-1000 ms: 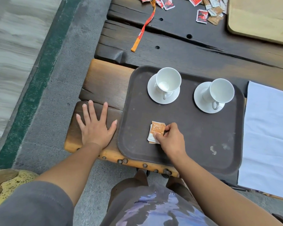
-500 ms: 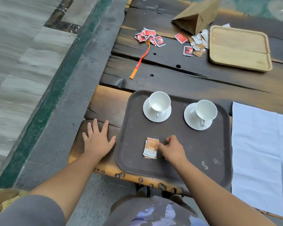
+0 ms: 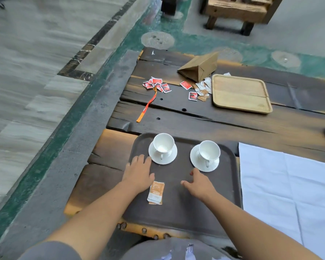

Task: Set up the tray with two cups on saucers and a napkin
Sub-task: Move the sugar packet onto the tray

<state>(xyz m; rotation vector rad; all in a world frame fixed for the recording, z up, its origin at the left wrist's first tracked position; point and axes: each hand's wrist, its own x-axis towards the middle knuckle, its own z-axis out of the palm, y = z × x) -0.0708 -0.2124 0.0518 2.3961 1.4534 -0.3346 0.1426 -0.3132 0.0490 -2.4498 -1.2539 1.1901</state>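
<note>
So, tray status on your feed? (lead)

I see the dark tray at the near edge of the table. Two white cups stand upright at its far side: left cup on left saucer, right cup on right saucer. A small stack of orange packets lies front-left on the tray. (op)

Napkin? (lead)

The white napkin lies flat on the table, just right of the tray, not on it. (op)

Hands? (lead)

The left hand is over the tray's left part, fingers straight, tips just beside the left saucer, holding nothing. I can't tell if the palm touches the tray. The right hand is between the packets and the right saucer, fingers loosely spread, thumb out, empty. (op)

Further back? (lead)

I see a wooden tray, paper bag, scattered red sachets, orange strap. (op)
</note>
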